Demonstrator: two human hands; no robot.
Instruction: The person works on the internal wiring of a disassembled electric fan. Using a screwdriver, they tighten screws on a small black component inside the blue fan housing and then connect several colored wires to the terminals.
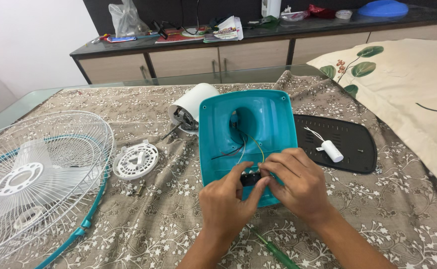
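Note:
A teal plastic fan base [263, 119] lies upside down in the middle of the table, its hollow underside facing up with thin wires running out of the neck hole. My left hand [226, 201] and my right hand [298, 184] meet at the base's near edge. Both pinch a small black switch part [250, 178] that the wires lead to. A white fan motor [189, 107] lies just behind the base on its left. A green-handled screwdriver [276, 249] rests on the cloth between my forearms.
White wire fan grilles with a teal rim [34, 174] cover the left of the table. A round white cap [135, 160] and a few screws lie beside them. A black base plate [350, 137] with a white capacitor [331, 149] is at the right. A cluttered sideboard [258, 47] stands behind.

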